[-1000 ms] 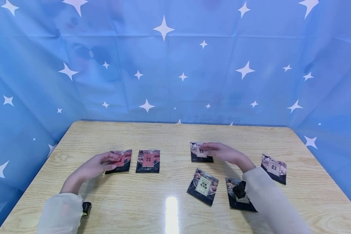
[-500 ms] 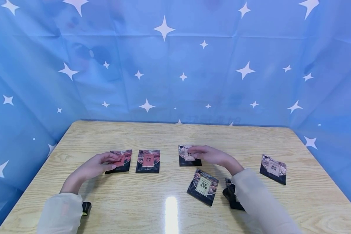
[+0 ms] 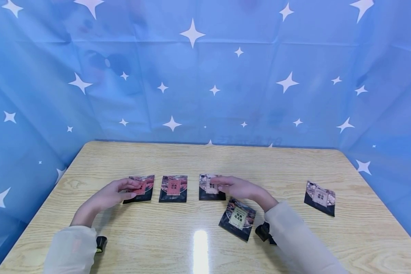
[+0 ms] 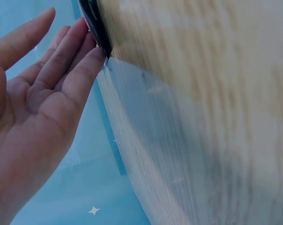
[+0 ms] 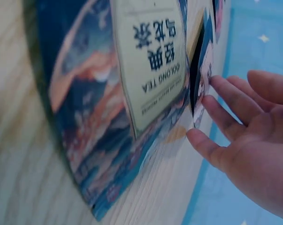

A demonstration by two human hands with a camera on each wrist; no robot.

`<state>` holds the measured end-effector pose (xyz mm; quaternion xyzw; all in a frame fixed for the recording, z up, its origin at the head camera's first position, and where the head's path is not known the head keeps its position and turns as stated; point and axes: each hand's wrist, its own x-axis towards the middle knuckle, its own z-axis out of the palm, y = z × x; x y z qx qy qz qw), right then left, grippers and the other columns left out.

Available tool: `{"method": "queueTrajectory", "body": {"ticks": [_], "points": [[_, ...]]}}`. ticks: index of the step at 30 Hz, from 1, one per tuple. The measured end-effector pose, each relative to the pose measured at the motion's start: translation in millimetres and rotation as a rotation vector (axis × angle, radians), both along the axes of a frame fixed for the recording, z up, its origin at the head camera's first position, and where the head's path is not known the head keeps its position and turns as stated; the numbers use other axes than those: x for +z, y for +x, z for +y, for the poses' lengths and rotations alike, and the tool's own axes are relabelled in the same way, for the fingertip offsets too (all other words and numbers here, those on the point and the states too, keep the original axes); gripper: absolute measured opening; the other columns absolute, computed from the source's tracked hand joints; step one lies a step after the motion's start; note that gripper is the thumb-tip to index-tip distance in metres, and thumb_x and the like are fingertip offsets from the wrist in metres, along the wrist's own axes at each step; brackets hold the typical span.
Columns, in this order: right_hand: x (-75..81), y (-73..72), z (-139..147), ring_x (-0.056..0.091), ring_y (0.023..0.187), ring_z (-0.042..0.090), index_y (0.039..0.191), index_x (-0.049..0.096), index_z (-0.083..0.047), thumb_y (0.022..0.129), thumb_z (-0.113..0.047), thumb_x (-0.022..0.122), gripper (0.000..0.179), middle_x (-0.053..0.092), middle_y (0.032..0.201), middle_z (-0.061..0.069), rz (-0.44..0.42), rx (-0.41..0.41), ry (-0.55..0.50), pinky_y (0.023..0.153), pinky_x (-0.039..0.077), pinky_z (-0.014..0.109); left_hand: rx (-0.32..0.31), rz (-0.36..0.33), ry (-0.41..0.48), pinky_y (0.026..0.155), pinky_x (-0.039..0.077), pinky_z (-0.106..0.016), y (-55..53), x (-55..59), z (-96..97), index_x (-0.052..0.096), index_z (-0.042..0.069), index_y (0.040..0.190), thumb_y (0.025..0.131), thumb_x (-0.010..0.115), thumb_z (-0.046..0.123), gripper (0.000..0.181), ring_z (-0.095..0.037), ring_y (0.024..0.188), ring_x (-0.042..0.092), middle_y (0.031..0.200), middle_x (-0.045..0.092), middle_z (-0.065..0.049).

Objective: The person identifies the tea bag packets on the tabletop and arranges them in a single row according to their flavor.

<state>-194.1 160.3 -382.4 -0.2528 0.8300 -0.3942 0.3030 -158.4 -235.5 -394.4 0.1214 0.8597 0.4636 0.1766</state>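
My left hand (image 3: 111,196) rests its fingers on a red-labelled tea sachet (image 3: 145,193) at the table's left. In the left wrist view its fingertips (image 4: 95,52) meet the dark sachet's edge. A second red-labelled sachet (image 3: 173,189) lies just to the right. Relaxed fingers of my right hand (image 3: 241,189) touch a pale pink-labelled sachet (image 3: 209,195) from above, lying flat. Close below that hand lies a green-labelled oolong tea sachet (image 3: 238,219), turned at an angle. It looms large in the right wrist view, where the right fingertips (image 5: 209,101) reach the pink sachet behind it.
Another pale pink-labelled sachet (image 3: 320,198) lies tilted at the right. One more dark sachet (image 3: 273,240) is mostly hidden by the right sleeve (image 3: 301,239). The wooden table (image 3: 150,236) ends against a blue star-patterned curtain (image 3: 205,102).
My right hand has slid the pink-labelled sachet left and slightly nearer, up beside the two red ones. The sleeve now covers more of the dark sachet beneath it. The left hand has stayed still.
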Motion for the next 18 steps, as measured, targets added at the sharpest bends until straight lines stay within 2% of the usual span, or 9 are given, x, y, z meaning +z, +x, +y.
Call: {"method": "queueTrajectory", "body": {"ticks": [12,18], "points": [[2.2,4.6,-8.7,0.003,0.137,0.033,0.142,0.031,-0.003,0.099,-0.008,0.033,0.043,0.015,0.149,0.018,-0.011,0.034,0.008,0.106,0.008,0.051,0.003,-0.003,0.009,0.086,0.043,-0.044,-0.4,-1.2,0.0,0.049,-0.004,0.124,0.092,0.054,0.011,0.035,-0.039,0.115,0.045,0.123,0.05,-0.022],[3.5,5.5,-11.9,0.003,0.137,0.032,0.142,0.03,-0.004,0.099,-0.009,0.034,0.043,0.018,0.149,0.017,-0.011,0.035,0.03,0.106,0.009,0.05,-0.029,-0.001,0.009,0.084,0.044,-0.043,-0.3,-0.5,-1.0,0.047,-0.006,0.125,0.092,0.054,0.012,0.038,-0.04,0.115,0.045,0.123,0.05,-0.025]]}}
